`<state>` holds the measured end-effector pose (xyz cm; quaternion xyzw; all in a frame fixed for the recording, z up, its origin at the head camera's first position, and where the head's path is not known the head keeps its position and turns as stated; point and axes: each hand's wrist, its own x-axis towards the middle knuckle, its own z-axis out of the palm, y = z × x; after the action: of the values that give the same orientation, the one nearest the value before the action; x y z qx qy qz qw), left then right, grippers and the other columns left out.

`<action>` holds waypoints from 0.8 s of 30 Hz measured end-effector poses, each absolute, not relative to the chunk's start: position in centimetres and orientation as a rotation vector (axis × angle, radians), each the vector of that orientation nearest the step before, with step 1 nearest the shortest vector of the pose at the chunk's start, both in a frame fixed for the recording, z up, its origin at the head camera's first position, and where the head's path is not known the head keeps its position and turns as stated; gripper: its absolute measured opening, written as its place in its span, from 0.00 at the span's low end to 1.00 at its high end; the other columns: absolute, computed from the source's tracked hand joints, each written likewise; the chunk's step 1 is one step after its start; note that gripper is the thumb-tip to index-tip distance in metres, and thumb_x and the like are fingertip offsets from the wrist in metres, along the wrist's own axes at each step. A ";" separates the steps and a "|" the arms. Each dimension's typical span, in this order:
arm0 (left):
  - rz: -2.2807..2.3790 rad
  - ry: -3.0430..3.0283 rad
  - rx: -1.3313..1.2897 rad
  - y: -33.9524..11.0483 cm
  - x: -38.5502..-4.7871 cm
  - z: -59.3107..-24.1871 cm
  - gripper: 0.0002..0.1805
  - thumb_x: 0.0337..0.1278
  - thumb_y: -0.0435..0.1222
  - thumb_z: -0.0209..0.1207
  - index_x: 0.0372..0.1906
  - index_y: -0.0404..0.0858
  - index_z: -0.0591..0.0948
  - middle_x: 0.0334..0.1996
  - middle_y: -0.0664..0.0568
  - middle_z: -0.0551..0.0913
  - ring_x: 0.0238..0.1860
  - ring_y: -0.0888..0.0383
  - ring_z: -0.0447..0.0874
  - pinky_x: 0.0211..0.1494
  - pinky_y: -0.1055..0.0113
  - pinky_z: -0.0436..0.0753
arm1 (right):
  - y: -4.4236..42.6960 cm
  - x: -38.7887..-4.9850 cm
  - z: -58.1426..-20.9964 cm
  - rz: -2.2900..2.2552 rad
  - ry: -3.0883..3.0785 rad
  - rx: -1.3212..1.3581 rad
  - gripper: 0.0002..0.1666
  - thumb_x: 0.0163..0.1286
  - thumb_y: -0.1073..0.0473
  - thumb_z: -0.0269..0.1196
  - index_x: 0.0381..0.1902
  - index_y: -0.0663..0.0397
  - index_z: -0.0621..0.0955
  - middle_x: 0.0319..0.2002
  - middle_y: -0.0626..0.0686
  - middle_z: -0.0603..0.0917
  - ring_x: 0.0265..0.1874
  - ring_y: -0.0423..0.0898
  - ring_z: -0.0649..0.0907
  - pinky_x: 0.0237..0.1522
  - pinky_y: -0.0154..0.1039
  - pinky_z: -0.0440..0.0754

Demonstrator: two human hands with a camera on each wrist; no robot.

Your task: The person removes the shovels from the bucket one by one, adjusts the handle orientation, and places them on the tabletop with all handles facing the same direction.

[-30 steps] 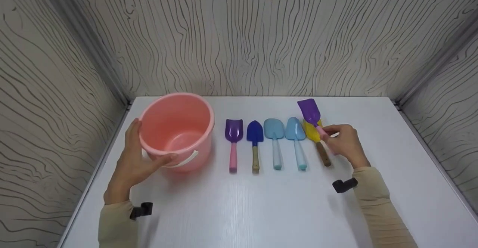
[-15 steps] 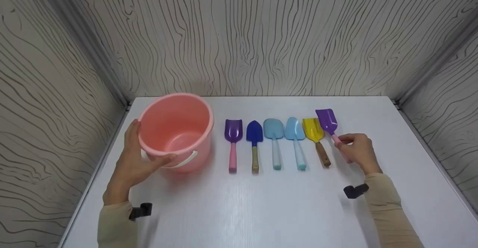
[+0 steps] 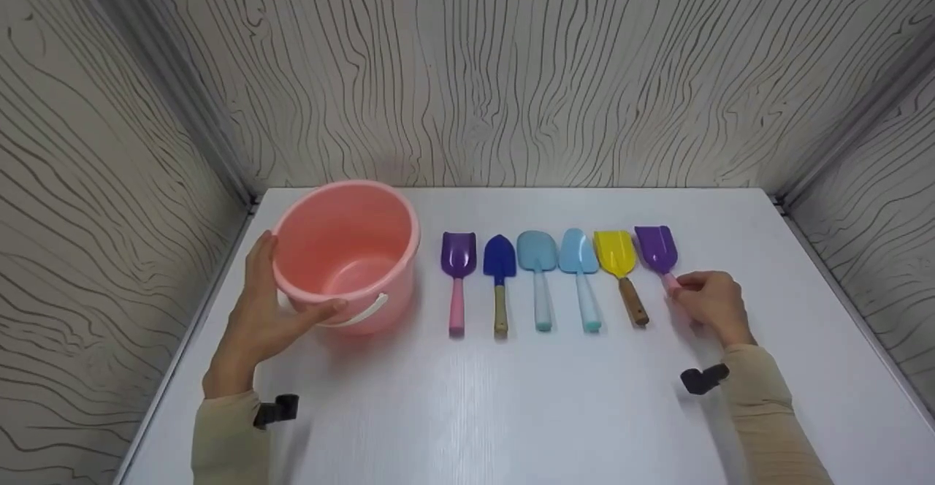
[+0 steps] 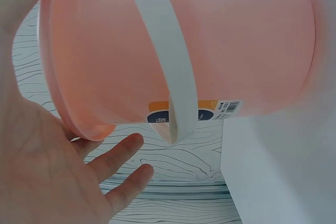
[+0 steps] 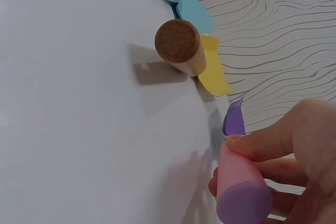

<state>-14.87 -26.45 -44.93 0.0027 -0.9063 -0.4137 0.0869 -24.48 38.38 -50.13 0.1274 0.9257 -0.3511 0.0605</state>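
A pink bucket (image 3: 358, 251) with a white handle (image 3: 365, 312) stands at the table's left. My left hand (image 3: 256, 317) holds it at the rim, thumb along the near side and fingers along the left. In the left wrist view, two fingers (image 4: 123, 156) stick out free beside the bucket. At the right end of the row, my right hand (image 3: 712, 302) pinches the pink handle (image 5: 239, 169) of a purple toy shovel (image 3: 657, 249), thumb on top. To its left lies a yellow shovel (image 3: 616, 251) with a brown handle.
Further left lie a light blue shovel (image 3: 578, 251), a paler blue one (image 3: 537, 251), a dark blue one (image 3: 500, 257) and another purple shovel (image 3: 459, 253). Handles point toward me. Wood-patterned walls (image 3: 467, 76) enclose the white table (image 3: 511, 412) at the back and sides.
My right hand has carried the purple shovel rightward and down, from above the yellow shovel to the spot on its right. The left hand and the bucket have stayed put.
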 end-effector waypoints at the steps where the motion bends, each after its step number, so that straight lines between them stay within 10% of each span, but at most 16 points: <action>1: -1.232 -2.701 0.011 -26.5 -14.8 -44.9 0.79 0.42 0.62 0.82 0.89 0.51 0.37 0.89 0.51 0.37 0.83 0.34 0.55 0.73 0.19 0.61 | 38.4 -24.5 -50.2 -1.066 2.800 0.390 0.29 0.77 0.53 0.64 0.66 0.72 0.80 0.56 0.71 0.84 0.34 0.47 0.83 0.31 0.37 0.84; 24: -1.233 -2.718 -0.041 -26.4 -15.0 -45.3 0.78 0.48 0.60 0.79 0.88 0.51 0.33 0.89 0.49 0.31 0.84 0.32 0.51 0.75 0.20 0.61 | 38.4 -23.7 -51.1 -1.001 2.784 0.312 0.34 0.77 0.48 0.66 0.65 0.73 0.78 0.55 0.71 0.84 0.43 0.55 0.83 0.42 0.42 0.86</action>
<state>-15.00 -26.43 -45.32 -0.0138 -0.9079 -0.4117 0.0783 -23.70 38.45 -51.12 0.1045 0.9326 -0.3354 0.0830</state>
